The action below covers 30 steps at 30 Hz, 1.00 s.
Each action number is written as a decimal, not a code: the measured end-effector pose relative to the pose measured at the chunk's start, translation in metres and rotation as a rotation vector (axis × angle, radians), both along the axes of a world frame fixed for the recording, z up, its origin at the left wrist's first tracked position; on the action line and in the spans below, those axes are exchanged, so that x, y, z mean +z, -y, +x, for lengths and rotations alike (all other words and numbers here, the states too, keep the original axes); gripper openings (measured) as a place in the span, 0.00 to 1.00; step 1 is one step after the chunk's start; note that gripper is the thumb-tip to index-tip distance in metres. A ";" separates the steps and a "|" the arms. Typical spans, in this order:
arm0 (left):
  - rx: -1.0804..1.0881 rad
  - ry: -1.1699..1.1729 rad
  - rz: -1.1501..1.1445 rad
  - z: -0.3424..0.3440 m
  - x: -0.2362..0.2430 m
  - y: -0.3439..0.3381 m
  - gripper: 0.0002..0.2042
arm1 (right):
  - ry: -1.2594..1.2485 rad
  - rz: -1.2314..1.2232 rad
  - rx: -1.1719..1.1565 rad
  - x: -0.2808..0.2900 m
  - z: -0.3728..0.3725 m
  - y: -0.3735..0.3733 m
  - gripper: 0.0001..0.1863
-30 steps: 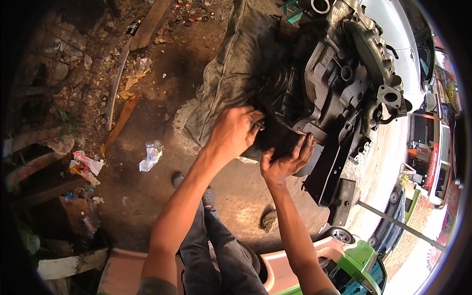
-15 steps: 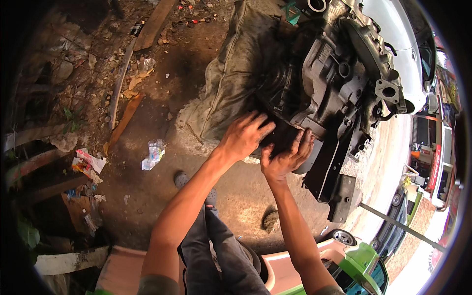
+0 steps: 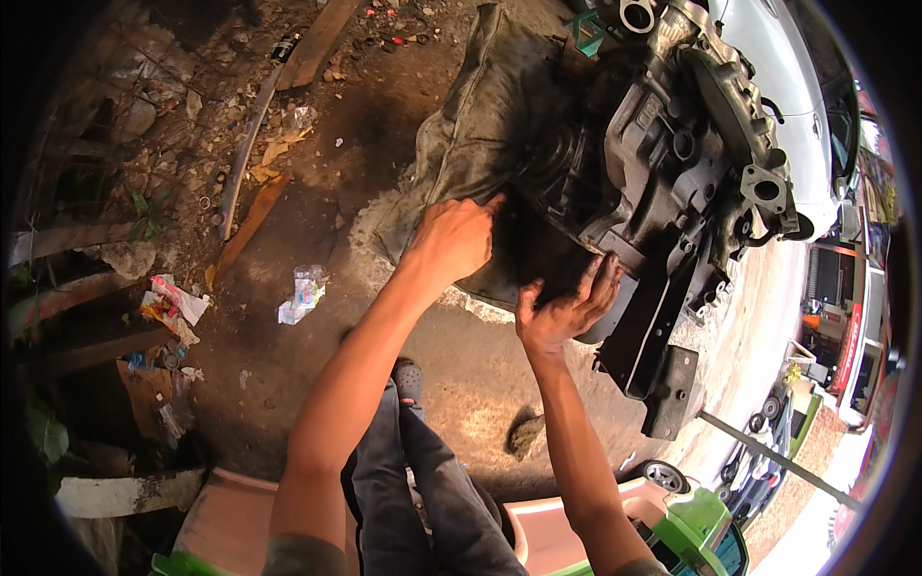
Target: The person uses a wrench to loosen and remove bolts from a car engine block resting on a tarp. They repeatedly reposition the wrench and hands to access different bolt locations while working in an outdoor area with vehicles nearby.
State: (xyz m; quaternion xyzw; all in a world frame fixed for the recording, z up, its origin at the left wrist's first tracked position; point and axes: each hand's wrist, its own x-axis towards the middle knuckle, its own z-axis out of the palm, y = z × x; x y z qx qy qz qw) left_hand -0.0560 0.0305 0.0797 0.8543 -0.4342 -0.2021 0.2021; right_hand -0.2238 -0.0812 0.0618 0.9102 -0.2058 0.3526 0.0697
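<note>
A dirty engine (image 3: 653, 163), with dark cast parts and metal pipes, lies on grimy tan padded cloth (image 3: 451, 144). My left hand (image 3: 451, 240) has curled fingers, its index finger reaching toward the dark lower left of the engine; what the fingers hold is hidden. My right hand (image 3: 567, 307) rests spread on the engine’s lower edge, fingertips against the metal beside a grey plate and a long black bracket (image 3: 634, 355).
Wood strips (image 3: 250, 230), rubble and plastic litter (image 3: 303, 293) lie on the dirt ground at left. A white car (image 3: 788, 86) stands behind the engine. A pink-and-green body panel (image 3: 221, 518) is below, near my legs (image 3: 413, 480). Parked vehicles line the right.
My left hand has shifted up and left, away from my right hand, its index finger reaching farther up. My right hand stays at nearly the same place on the engine’s edge.
</note>
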 end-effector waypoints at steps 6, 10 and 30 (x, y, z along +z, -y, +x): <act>0.063 -0.024 -0.048 0.026 -0.018 0.000 0.19 | 0.003 0.041 0.010 0.003 -0.001 -0.001 0.42; 0.053 0.054 -0.177 0.024 -0.030 0.001 0.25 | 0.015 0.161 0.051 0.018 -0.002 -0.006 0.38; 0.205 -0.093 -0.611 0.022 -0.075 0.017 0.19 | 0.037 0.282 0.007 0.126 0.035 0.018 0.25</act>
